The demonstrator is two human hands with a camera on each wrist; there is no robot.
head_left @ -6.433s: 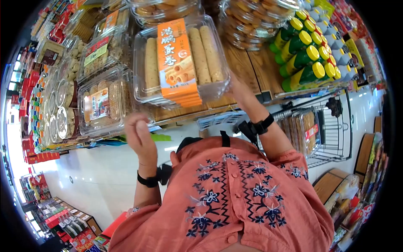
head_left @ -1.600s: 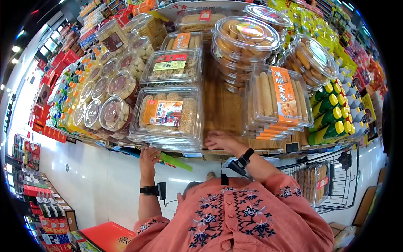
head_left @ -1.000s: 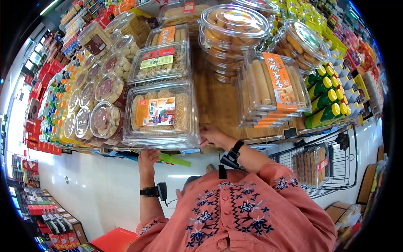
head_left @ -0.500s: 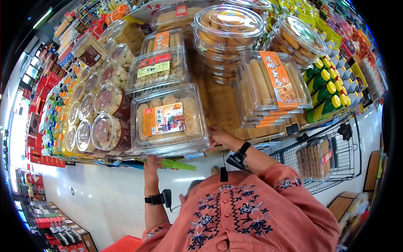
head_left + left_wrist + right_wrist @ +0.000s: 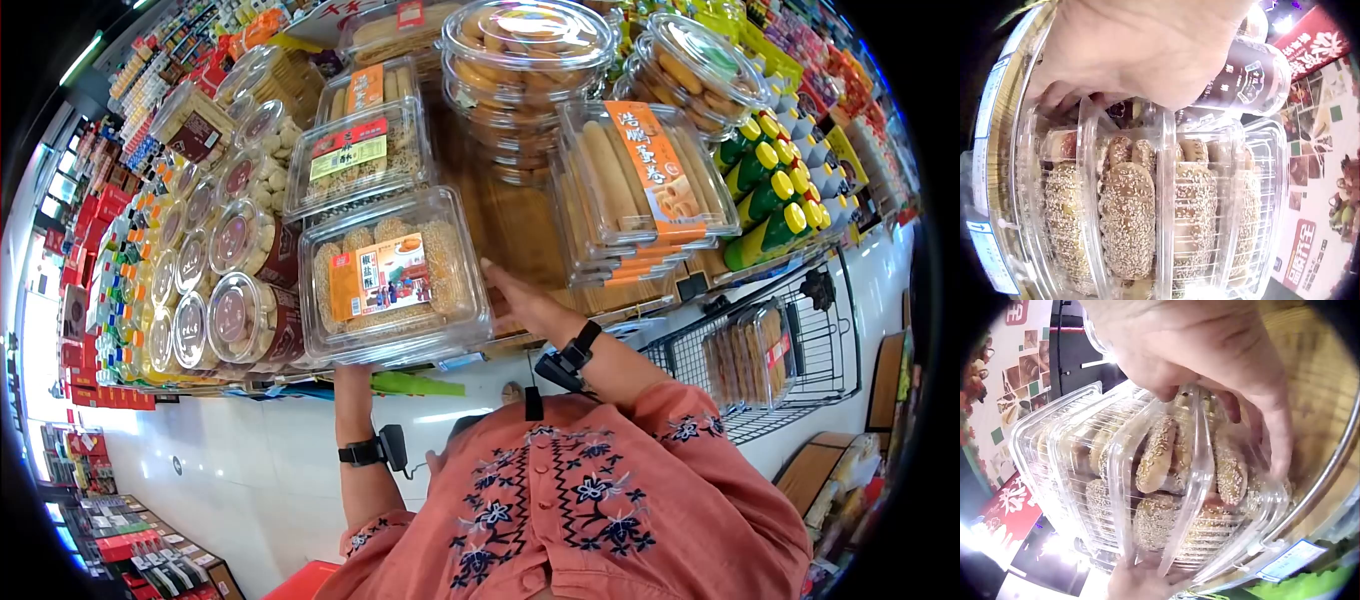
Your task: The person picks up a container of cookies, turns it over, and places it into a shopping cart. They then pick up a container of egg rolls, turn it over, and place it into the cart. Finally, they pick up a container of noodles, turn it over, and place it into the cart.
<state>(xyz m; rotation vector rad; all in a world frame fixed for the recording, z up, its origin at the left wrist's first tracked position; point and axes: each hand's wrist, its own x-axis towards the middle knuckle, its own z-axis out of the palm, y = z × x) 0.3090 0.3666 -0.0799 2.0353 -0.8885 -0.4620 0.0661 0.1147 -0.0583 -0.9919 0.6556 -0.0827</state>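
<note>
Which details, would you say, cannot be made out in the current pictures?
Left hand, head view: hidden by the sesame pastry boxes.
Fine print on the orange label, head view: too small.
Print on the shelf tag, right wrist view: blurred.
Red item, head view: cut off by the bottom edge.

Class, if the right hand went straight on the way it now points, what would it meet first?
The right hand would first meet the stack of clear sesame-pastry boxes; it appears to be against their side, though exact depth is unclear.
</note>
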